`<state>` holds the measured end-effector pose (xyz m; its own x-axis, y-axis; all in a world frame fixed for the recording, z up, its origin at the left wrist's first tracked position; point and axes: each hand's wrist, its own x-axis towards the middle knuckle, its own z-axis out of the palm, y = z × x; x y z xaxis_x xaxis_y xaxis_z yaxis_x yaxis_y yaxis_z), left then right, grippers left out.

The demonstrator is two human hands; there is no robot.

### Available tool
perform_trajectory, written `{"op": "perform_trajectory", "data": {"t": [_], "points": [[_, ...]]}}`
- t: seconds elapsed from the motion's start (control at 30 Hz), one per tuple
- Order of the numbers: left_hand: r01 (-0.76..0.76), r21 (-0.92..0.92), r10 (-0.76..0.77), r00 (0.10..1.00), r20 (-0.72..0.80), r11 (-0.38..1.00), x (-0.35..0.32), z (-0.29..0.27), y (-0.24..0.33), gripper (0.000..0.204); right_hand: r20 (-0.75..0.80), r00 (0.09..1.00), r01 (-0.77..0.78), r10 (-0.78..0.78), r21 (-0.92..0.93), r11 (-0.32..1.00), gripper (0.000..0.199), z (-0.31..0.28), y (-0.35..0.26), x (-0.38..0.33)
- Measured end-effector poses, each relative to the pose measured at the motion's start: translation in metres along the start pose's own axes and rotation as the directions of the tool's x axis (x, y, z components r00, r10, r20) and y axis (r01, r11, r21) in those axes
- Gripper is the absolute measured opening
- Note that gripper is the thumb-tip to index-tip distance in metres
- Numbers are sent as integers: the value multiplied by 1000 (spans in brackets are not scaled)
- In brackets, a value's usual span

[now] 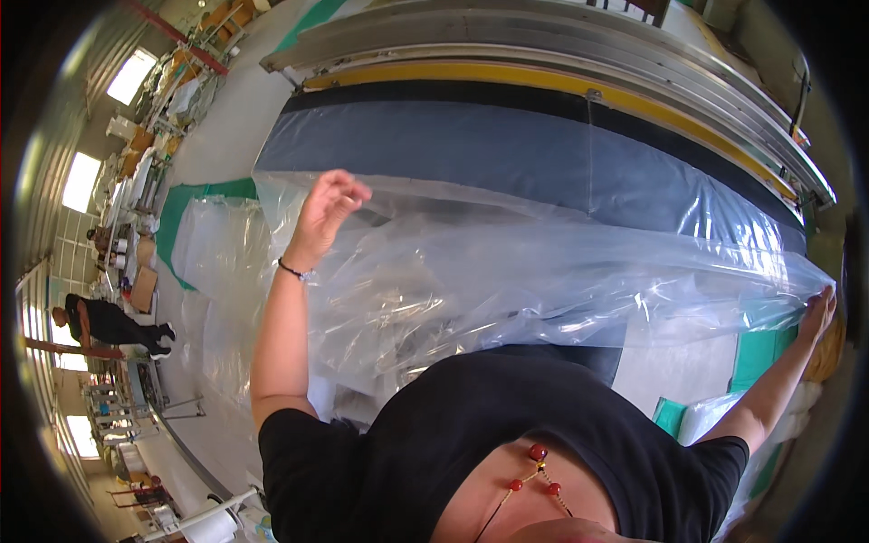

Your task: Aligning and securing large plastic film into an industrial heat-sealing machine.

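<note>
Draped over the dark worktop [453, 90] and sagging loose off its near side: clear film [507, 262]. Probably light, limp and slippery, apt to crease or cling; best taken by a free edge or corner. Running lengthwise from left to right, tapering toward the right hand [817, 312]. There, pinched at its right end. In the left hand [330, 213], a loosely curled grip; cannot tell whether closed on film.

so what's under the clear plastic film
Beneath the far part of the clear plastic film, a dark work surface shows through. Nearer the person, folds and glare mask much of what lies beneath, so I can't tell what is there.
</note>
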<state>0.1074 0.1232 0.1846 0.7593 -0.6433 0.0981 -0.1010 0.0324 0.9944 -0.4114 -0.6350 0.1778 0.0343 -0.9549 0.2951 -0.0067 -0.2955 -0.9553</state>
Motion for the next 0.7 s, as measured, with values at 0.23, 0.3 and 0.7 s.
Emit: {"op": "perform_trajectory", "data": {"t": [0.23,0.3,0.7], "points": [[-203,940,-99,966,237,274,-12,-36,-95,36,133,877,479,-462,-329,814,43,-32,21,75],[219,835,-396,918,-2,504,-16,-55,-85,25,155,866,498,-476,-362,788,44,-47,27,83],[306,684,-255,950,-178,662,23,-95,135,24,-1,983,-180,185,-244,953,40,-4,66,28]]}}
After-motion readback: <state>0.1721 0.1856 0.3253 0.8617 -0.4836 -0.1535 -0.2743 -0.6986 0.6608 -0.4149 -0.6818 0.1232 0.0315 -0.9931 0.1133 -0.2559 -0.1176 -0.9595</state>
